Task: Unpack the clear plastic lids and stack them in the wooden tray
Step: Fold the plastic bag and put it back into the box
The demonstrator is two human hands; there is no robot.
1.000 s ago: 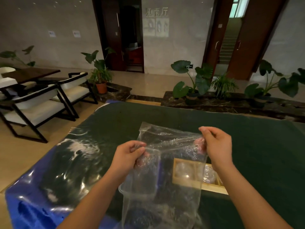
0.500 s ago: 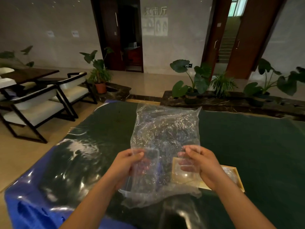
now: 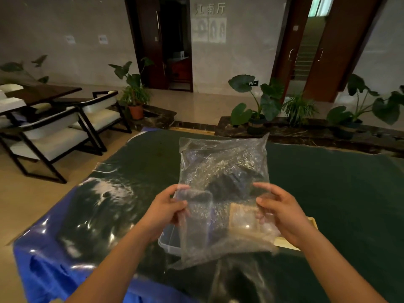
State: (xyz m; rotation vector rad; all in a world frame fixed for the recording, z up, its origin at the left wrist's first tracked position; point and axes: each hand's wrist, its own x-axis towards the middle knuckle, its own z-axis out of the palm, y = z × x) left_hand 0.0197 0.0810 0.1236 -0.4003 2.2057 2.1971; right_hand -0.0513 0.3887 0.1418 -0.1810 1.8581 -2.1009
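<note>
Overhead, near the top centre of the frame, raised characters (image 3: 209,9) on the pale stone wall read 江南厅. A small green exit sign (image 3: 253,83) sits among the big-leaved plants (image 3: 260,101) right of centre, but its lettering is too small to read.

In the middle of the frame a clear plastic bag (image 3: 223,171) stands up, thin, crinkled and full of glints. Whether any lids are inside it cannot be made out. The left hand (image 3: 168,211) pinches the bag's left edge between thumb and curled fingers. The right hand (image 3: 282,213) grips the right edge, thumb in front and fingers behind the film.

Through the bag's lower right shows the wooden tray (image 3: 290,242), pale and square-edged, lying on the dark green cloth (image 3: 328,193); a bright spot glints inside it. Below the left hand a clear plastic piece (image 3: 168,243) with a rounded corner lies on the table, lid or shallow tub, I cannot tell which. Glossy blue sheeting (image 3: 43,259) covers the table's lower-left corner. White-cushioned, black-framed chairs (image 3: 54,138) stand at mid-left.

A second ago the bag hung down from raised hands; now it rises above them, and the hands sit lower and wider apart than half a second ago.
</note>
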